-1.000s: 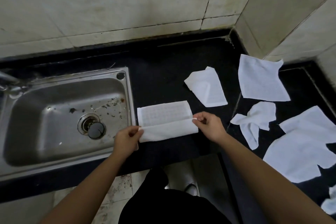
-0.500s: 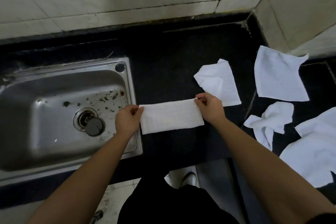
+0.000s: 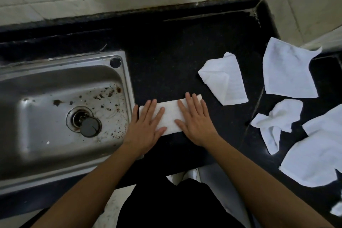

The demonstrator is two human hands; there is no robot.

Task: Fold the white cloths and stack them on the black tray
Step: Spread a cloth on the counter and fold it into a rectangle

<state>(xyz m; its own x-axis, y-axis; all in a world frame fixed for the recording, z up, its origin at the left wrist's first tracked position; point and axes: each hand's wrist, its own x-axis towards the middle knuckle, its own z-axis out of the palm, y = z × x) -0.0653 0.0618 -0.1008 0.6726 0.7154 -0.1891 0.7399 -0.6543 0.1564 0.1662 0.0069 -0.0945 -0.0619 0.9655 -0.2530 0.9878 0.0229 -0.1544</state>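
Note:
A white cloth (image 3: 170,114), folded into a narrow strip, lies on the black counter just right of the sink. My left hand (image 3: 146,126) presses flat on its left end with straight fingers. My right hand (image 3: 196,122) presses flat on its right end the same way. More white cloths lie unfolded to the right: one partly folded (image 3: 224,79), one spread flat (image 3: 288,70), one crumpled (image 3: 277,122) and a large one (image 3: 320,152) at the right edge. No black tray is in view.
A steel sink (image 3: 61,109) with a dark drain plug (image 3: 90,126) fills the left side. Tiled walls close off the back and the right corner. The black counter (image 3: 175,52) runs from the sink to the corner.
Both hands let go of the corners they pinched while folding the near edge over, and now lie flat on the folded strip.

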